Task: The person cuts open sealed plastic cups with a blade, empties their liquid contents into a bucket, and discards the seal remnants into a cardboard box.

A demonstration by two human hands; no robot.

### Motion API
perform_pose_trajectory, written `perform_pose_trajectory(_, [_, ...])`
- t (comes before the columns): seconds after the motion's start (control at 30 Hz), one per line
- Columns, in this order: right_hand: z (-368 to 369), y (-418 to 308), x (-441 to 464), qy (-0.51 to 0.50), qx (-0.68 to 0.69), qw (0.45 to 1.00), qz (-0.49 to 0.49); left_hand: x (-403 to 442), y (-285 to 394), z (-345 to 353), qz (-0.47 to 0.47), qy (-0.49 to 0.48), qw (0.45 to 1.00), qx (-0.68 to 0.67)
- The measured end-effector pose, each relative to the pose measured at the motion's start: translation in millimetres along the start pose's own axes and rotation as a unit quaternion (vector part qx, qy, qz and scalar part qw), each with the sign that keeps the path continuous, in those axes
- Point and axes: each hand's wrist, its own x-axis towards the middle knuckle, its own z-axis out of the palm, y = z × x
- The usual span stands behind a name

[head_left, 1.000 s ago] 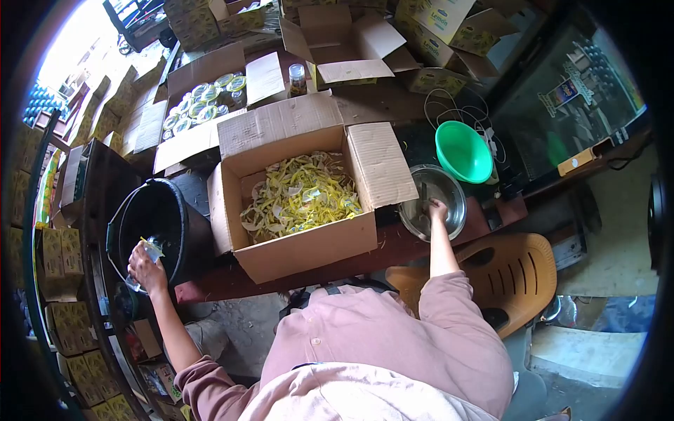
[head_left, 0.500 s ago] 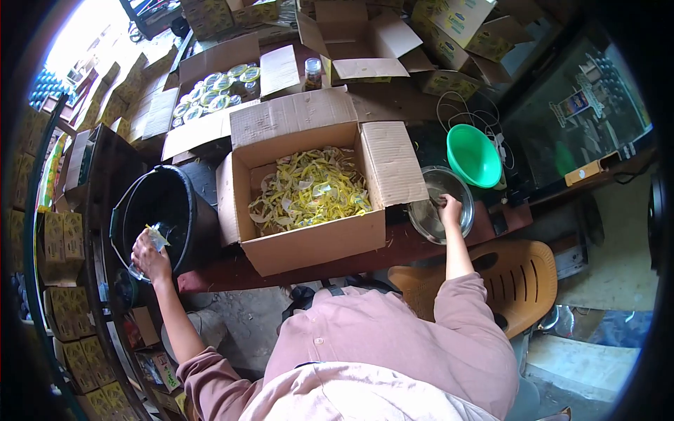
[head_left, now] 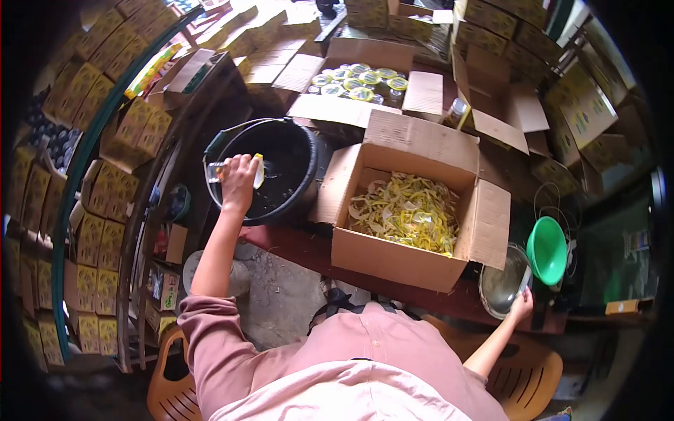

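Observation:
My left hand [head_left: 239, 184] is over the black bucket [head_left: 314, 151], its fingers wrapped round a clear plastic cup [head_left: 216, 172]. A yellow-and-white film or lid [head_left: 260, 172] shows on the cup's right side. At the right, my right hand [head_left: 521, 306] grips a thin pale blade-like tool [head_left: 525, 278], its exact kind unclear. That hand is at the rim of a round metal bowl [head_left: 500, 282]. Between the hands stands an open cardboard box [head_left: 397, 261] holding a heap of yellow and whitish strips [head_left: 407, 210].
A green plastic bowl [head_left: 547, 250] leans beside the metal bowl. Behind, another carton [head_left: 344, 112] holds several lidded cups, with a jar [head_left: 457, 112] near it. An open carton [head_left: 500, 130] stands at the back right. Shelves of yellow boxes [head_left: 91, 274] line the left. An orange chair [head_left: 526, 368] is behind my right arm.
My view has turned left. My left hand with the cup has tilted over the bucket. My right hand has drawn back to the bowl's near rim, and the pale tool now shows.

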Motion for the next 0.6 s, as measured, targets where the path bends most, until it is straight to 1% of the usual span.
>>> perform_pose_trajectory(0.03, [3.0,16.5,7.3,-0.011,0.093,0.995,0.034,4.2,-3.1,-5.2,0.018,0.002,1.0,0.01])
perform_pose_trajectory(0.07, [4.3,27.4,12.3,-0.017,0.128,0.988,0.08,8.1,-6.7,-6.9,0.043,0.014,0.999,0.029])
perform_pose_trajectory(0.1, [2.5,7.8,0.6,-0.026,0.163,0.972,0.167,11.8,-9.3,-11.0,0.065,0.003,0.996,0.056])
perform_pose_trajectory(0.17, [3.0,0.5,-6.7,-0.067,0.277,0.936,0.207,20.2,-11.3,-20.3,0.096,-0.029,0.993,0.057])
perform_pose_trajectory(0.23, [5.6,2.7,-5.7,-0.067,0.328,0.912,0.237,26.5,-15.1,-21.2,0.134,-0.024,0.988,0.07])
perform_pose_trajectory(0.37, [12.1,-2.9,-8.3,-0.052,0.39,0.874,0.286,43.2,-20.3,-32.0,0.184,-0.177,0.967,0.019])
perform_pose_trajectory(0.43, [15.3,-4.5,-12.0,-0.048,0.406,0.87,0.276,49.3,-24.3,-27.5,0.193,-0.203,0.96,-0.009])
perform_pose_trajectory(0.5, [17.9,4.3,-13.5,-0.056,0.409,0.873,0.258,55.9,-22.3,-22.0,0.175,-0.246,0.953,0.026])
perform_pose_trajectory(0.53, [20.3,6.1,-15.3,-0.042,0.406,0.875,0.26,59.2,-20.9,-20.8,0.167,-0.267,0.948,0.043])
perform_pose_trajectory(0.6, [21.8,9.1,-20.8,-0.06,0.432,0.858,0.273,66.6,-19.0,-24.4,0.161,-0.314,0.935,0.045])
